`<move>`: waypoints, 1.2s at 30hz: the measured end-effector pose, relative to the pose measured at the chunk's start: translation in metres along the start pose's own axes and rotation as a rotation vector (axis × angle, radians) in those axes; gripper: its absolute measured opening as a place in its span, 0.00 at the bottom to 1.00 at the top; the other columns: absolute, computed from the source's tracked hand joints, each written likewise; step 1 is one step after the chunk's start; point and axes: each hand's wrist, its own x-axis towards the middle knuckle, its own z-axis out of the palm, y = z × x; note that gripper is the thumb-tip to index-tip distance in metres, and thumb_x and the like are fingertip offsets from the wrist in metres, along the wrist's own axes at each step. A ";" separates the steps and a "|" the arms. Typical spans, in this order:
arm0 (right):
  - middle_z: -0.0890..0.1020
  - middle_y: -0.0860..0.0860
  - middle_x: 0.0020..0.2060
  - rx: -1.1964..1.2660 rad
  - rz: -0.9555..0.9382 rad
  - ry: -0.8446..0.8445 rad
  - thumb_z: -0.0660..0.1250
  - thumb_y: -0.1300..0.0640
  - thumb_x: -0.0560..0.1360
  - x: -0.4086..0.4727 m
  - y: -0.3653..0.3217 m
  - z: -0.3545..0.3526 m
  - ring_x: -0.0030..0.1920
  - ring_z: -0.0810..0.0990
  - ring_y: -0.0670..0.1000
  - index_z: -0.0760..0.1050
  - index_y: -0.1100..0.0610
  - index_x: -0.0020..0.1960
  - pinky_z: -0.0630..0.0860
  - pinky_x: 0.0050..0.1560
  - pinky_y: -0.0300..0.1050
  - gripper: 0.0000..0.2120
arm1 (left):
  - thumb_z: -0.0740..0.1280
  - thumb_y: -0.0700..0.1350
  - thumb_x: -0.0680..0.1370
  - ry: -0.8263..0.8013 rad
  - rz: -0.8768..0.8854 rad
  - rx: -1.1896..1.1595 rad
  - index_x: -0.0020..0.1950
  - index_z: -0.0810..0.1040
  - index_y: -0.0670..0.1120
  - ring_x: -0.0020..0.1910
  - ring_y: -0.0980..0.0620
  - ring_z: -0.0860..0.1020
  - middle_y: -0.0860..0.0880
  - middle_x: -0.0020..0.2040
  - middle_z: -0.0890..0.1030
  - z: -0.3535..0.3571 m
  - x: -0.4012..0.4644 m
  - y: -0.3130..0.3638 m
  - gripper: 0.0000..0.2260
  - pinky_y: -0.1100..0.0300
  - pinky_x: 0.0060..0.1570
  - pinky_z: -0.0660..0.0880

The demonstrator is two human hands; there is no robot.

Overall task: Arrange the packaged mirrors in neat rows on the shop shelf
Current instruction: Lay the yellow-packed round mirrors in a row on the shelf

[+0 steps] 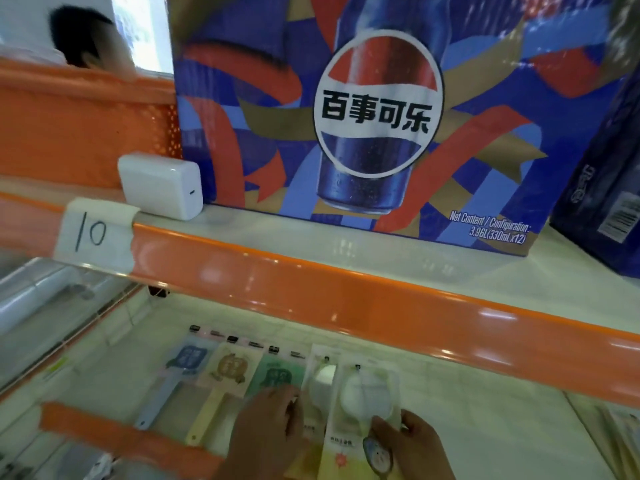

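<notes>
Pinching white mirror pack [363, 400], right hand [412, 445] grip; left hand [266, 427] fingers curled on neighbouring pack [320, 382]; bare shelf [485, 420] rightward.

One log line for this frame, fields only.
stage: aligning row | left hand: on green mirror pack | right hand: gripping white mirror pack | lower shelf

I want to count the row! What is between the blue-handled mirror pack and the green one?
In the head view, one pack: the yellow-handled packaged mirror lies between the blue-handled packaged mirror and the green packaged mirror.
</notes>
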 end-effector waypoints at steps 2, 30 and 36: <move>0.86 0.49 0.35 -0.033 -0.026 -0.012 0.75 0.57 0.69 0.007 0.001 0.010 0.38 0.83 0.47 0.82 0.57 0.44 0.74 0.30 0.30 0.06 | 0.62 0.52 0.73 0.012 0.162 0.138 0.45 0.79 0.54 0.43 0.58 0.77 0.58 0.42 0.80 0.005 -0.001 -0.017 0.07 0.63 0.45 0.76; 0.78 0.47 0.31 -0.664 -0.303 0.294 0.54 0.24 0.63 0.038 0.035 0.056 0.34 0.78 0.47 0.75 0.50 0.33 0.79 0.38 0.47 0.30 | 0.55 0.68 0.76 -0.043 0.260 0.319 0.56 0.79 0.61 0.77 0.52 0.49 0.61 0.74 0.63 -0.002 -0.021 -0.048 0.19 0.41 0.70 0.58; 0.76 0.49 0.33 -0.697 -0.366 0.321 0.54 0.24 0.65 0.038 0.042 0.058 0.36 0.77 0.49 0.74 0.50 0.34 0.77 0.37 0.47 0.29 | 0.56 0.68 0.76 -0.043 0.288 0.350 0.57 0.78 0.62 0.77 0.51 0.48 0.60 0.75 0.62 -0.004 -0.021 -0.045 0.19 0.45 0.71 0.54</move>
